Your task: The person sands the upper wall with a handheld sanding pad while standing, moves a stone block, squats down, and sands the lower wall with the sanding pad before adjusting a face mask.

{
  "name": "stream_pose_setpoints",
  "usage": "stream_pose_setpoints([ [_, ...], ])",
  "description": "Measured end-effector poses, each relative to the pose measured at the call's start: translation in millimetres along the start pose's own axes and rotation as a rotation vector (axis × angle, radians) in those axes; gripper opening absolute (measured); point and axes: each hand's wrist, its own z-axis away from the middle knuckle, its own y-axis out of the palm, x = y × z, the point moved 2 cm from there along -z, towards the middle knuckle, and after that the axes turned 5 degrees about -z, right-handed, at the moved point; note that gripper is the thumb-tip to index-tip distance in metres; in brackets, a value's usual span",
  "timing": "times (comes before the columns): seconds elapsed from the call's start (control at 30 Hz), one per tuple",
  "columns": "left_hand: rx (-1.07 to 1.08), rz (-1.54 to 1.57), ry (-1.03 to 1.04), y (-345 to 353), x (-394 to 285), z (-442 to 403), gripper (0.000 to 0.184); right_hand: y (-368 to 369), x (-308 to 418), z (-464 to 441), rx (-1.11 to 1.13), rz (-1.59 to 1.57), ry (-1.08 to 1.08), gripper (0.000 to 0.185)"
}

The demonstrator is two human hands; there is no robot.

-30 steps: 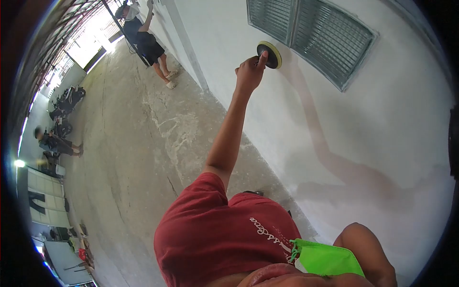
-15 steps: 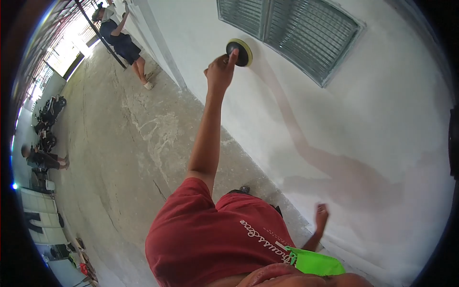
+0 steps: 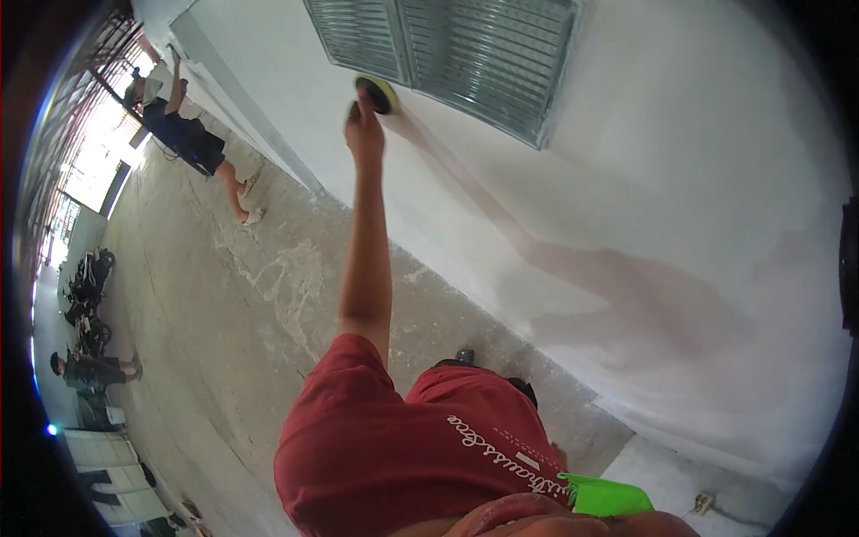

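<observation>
My left hand (image 3: 364,130) reaches far up along the white wall (image 3: 447,197) and is closed on a round hand sanding pad (image 3: 385,97) with a black back and a yellowish rim. The pad lies against the wall just under a louvred glass window (image 3: 483,67). My thumb rests over the back of the pad, and the other fingers are curled and partly hidden. Of my right hand (image 3: 557,453), only a small sliver seems to show beside my red shirt (image 3: 403,438); its fingers are hidden.
A person (image 3: 183,134) stands farther along the wall with an arm raised to it. Another person (image 3: 94,369) sits near parked motorbikes (image 3: 89,286). Concrete floor (image 3: 242,304) runs along the wall's foot. A pale ledge (image 3: 662,474) and a small object with a cable (image 3: 704,503) are at lower right.
The view has turned, so window and wall sit farther left. My left hand with the sanding pad remains below the window, nearer its far end. My right hand has dropped back beside my body.
</observation>
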Motion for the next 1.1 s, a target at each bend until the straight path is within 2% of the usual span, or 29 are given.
stream_pose_setpoints([
  [0.07, -0.055, 0.101, 0.017, -4.5, -0.6, -19.3, 0.062, 2.0, 31.6, -0.5, 0.107, -0.014, -0.178, 0.033],
  [0.13, -0.066, 0.255, -0.004, 1.1, 6.3, -27.3, 0.056, 15.9, 76.4, 15.9, -0.115, -0.127, -0.049, 0.033],
  [0.17, -0.055, 0.261, -0.004, 4.8, 1.5, -18.1, 0.056, 20.4, 96.0, 15.6, -0.111, -0.102, -0.095, 0.034],
  [0.3, 0.001, 0.271, 0.054, 9.1, -21.6, 48.7, 0.054, 32.8, 154.3, 20.1, -0.059, 0.033, -0.225, 0.034],
  [0.37, -0.060, 0.061, 0.119, 11.6, 0.5, 29.1, 0.056, 40.3, 170.3, 16.4, -0.028, 0.088, -0.225, 0.033],
  [0.43, 0.044, 0.210, -0.019, 7.1, 14.7, 1.2, 0.058, 39.2, 171.7, -1.7, 0.030, 0.127, -0.217, 0.032],
  [0.5, 0.028, 0.193, -0.112, 0.4, 5.4, -4.6, 0.057, 36.0, 165.1, -9.3, 0.090, 0.056, -0.287, 0.032],
  [0.57, 0.060, 0.220, -0.092, 5.1, -11.5, 25.7, 0.056, 38.2, 172.2, 17.1, -0.002, 0.177, -0.251, 0.033],
  [0.63, 0.116, 0.245, -0.050, 13.2, -19.9, 75.5, 0.050, 39.6, 161.6, 25.0, -0.004, 0.166, -0.208, 0.034],
  [0.7, 0.193, 0.331, -0.067, 26.3, -18.5, 135.8, 0.040, 38.0, 149.5, 25.6, -0.007, 0.162, -0.177, 0.034],
  [0.73, 0.197, 0.469, -0.063, 41.8, -10.4, 156.3, 0.040, 39.3, 144.2, 26.7, 0.000, 0.181, -0.135, 0.035],
  [0.83, 0.182, 0.301, -0.080, 41.3, 0.9, 168.7, 0.041, 40.7, 124.9, 29.9, 0.006, 0.209, -0.050, 0.036],
  [0.93, 0.168, 0.427, -0.299, 37.4, 24.2, 143.1, 0.047, 32.3, 107.1, 28.5, -0.007, 0.192, -0.029, 0.038],
  [0.97, 0.170, 0.423, -0.300, 41.1, 31.7, 146.3, 0.047, 30.9, 101.1, 28.9, -0.013, 0.167, -0.054, 0.040],
  [1.03, 0.110, 0.438, -0.373, 52.7, 46.4, 162.3, 0.049, 28.4, 89.0, 29.7, -0.023, 0.177, -0.040, 0.040],
  [1.1, 0.176, 0.449, -0.431, 67.4, 49.4, 210.6, 0.048, 30.8, 87.6, 33.6, -0.035, 0.188, -0.036, 0.040],
])
